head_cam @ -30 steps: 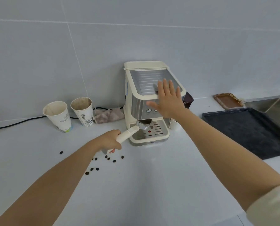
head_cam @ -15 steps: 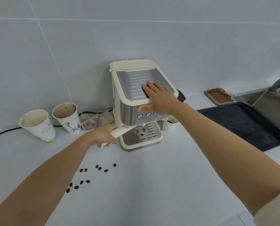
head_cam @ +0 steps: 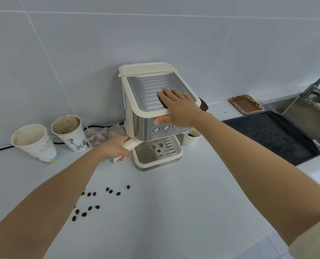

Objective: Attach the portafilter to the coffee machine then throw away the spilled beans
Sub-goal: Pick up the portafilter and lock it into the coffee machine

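A cream and steel coffee machine [head_cam: 146,101] stands against the tiled wall. My left hand [head_cam: 116,148] is shut on the cream handle of the portafilter [head_cam: 131,143], which runs up under the machine's front; its basket is hidden beneath the machine head. My right hand [head_cam: 177,107] lies flat on the ribbed top plate, fingers spread, thumb over the front edge above the buttons. Several dark spilled beans [head_cam: 92,202] are scattered on the white counter [head_cam: 164,212] in front of the machine, partly hidden by my left forearm.
Two used paper cups [head_cam: 32,143] [head_cam: 69,133] and a crumpled cloth [head_cam: 105,135] sit left of the machine, with a black cable behind. A small white cup [head_cam: 191,140] stands right of it. A black tray [head_cam: 274,135], a brown dish [head_cam: 246,103] and a steel sink [head_cam: 308,111] lie to the right.
The view has risen and tilted down over the machine. My right hand settled flat on the top. My left hand carried the handle up, so the portafilter's basket is now hidden under the machine head.
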A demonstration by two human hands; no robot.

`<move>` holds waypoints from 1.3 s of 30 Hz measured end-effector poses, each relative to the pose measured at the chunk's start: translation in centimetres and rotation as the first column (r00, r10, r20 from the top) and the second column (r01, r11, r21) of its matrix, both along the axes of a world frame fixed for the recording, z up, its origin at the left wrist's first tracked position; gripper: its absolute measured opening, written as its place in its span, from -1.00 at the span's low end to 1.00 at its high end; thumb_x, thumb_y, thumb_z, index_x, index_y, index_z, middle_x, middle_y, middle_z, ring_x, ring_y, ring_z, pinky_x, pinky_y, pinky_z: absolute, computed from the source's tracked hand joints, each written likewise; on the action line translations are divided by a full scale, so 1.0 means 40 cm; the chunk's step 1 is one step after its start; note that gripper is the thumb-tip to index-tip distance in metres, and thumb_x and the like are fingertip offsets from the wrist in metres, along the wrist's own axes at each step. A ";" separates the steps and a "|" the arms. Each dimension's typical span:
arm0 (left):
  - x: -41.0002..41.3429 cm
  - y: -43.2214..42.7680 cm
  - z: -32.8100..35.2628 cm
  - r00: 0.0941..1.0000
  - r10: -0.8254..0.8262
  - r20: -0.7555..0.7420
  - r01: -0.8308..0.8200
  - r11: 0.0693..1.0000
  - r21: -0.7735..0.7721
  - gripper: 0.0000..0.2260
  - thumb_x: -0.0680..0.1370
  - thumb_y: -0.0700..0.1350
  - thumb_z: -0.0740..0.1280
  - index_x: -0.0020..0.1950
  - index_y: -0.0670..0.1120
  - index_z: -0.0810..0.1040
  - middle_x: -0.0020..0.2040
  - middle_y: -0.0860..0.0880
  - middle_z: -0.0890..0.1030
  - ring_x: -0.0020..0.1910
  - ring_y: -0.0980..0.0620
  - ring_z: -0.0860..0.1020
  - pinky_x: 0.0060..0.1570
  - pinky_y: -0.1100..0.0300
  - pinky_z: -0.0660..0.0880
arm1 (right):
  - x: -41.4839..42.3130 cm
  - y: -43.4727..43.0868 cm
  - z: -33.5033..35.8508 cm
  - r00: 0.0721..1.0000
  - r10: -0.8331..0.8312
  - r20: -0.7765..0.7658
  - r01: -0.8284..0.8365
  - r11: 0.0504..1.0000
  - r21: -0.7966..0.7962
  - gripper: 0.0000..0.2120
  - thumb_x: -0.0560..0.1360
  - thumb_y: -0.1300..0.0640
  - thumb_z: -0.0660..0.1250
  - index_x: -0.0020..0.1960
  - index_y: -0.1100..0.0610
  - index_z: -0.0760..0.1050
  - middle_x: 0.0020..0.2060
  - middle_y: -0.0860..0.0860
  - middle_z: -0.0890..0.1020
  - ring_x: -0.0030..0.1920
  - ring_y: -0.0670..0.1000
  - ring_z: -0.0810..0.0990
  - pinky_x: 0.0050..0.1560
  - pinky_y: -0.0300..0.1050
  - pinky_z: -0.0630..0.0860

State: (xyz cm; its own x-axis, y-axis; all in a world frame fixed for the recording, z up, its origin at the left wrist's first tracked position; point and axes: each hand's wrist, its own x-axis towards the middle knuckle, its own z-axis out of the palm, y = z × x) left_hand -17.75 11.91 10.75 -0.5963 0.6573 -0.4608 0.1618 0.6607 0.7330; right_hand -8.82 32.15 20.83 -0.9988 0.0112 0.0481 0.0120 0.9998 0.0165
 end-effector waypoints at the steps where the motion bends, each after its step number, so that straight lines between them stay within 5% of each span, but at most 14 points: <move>1: 0.003 0.000 0.000 1.000 0.002 -0.006 -0.002 1.000 -0.001 -0.59 0.41 -0.34 0.34 0.24 -0.19 0.38 -0.27 -0.10 0.49 -0.53 0.04 0.43 -0.60 0.31 0.38 | 0.000 0.000 0.000 1.000 -0.002 0.003 0.002 1.000 -0.003 -0.17 0.40 -0.34 0.19 0.46 0.13 0.04 0.45 0.03 0.17 0.42 0.10 0.12 0.39 0.09 0.14; 12: 0.098 0.025 -0.010 0.995 0.095 -0.041 -0.095 0.995 -0.008 -0.73 0.42 -0.24 0.30 0.09 -0.06 0.38 -0.22 -0.05 0.49 -0.48 0.05 0.48 -0.64 0.33 0.31 | 0.002 -0.001 0.000 1.000 -0.011 0.005 0.012 1.000 -0.019 -0.18 0.41 -0.33 0.19 0.46 0.12 0.02 0.46 0.03 0.15 0.44 0.11 0.09 0.41 0.09 0.11; 20: 0.113 0.033 -0.010 0.987 0.137 -0.087 -0.141 0.989 -0.039 -0.70 0.43 -0.25 0.27 0.15 -0.11 0.39 -0.23 -0.03 0.45 -0.49 0.04 0.46 -0.56 0.28 0.31 | 0.003 -0.003 -0.001 1.000 -0.017 -0.003 0.017 1.000 -0.015 -0.18 0.41 -0.32 0.19 0.47 0.13 0.03 0.47 0.04 0.14 0.44 0.13 0.09 0.40 0.11 0.11; 27: 0.158 0.060 -0.028 0.977 0.160 -0.144 -0.168 0.985 -0.044 -0.60 0.43 -0.25 0.26 0.26 -0.14 0.31 -0.04 -0.12 0.45 -0.46 0.04 0.48 -0.58 0.24 0.35 | 0.002 -0.004 0.000 1.000 -0.015 -0.006 0.015 1.000 0.005 -0.17 0.40 -0.33 0.19 0.46 0.14 0.04 0.46 0.04 0.15 0.43 0.12 0.11 0.39 0.10 0.13; 39: 0.281 0.173 -0.052 0.887 0.450 0.097 -0.459 0.884 0.094 -0.75 0.42 -0.27 0.20 0.04 -0.09 0.23 -0.07 -0.09 0.40 -0.25 -0.16 0.54 -0.60 0.25 0.34 | 0.004 -0.008 0.005 0.999 -0.026 0.024 0.026 1.000 0.005 -0.17 0.41 -0.34 0.16 0.47 0.14 0.00 0.48 0.05 0.12 0.45 0.11 0.07 0.42 0.12 0.11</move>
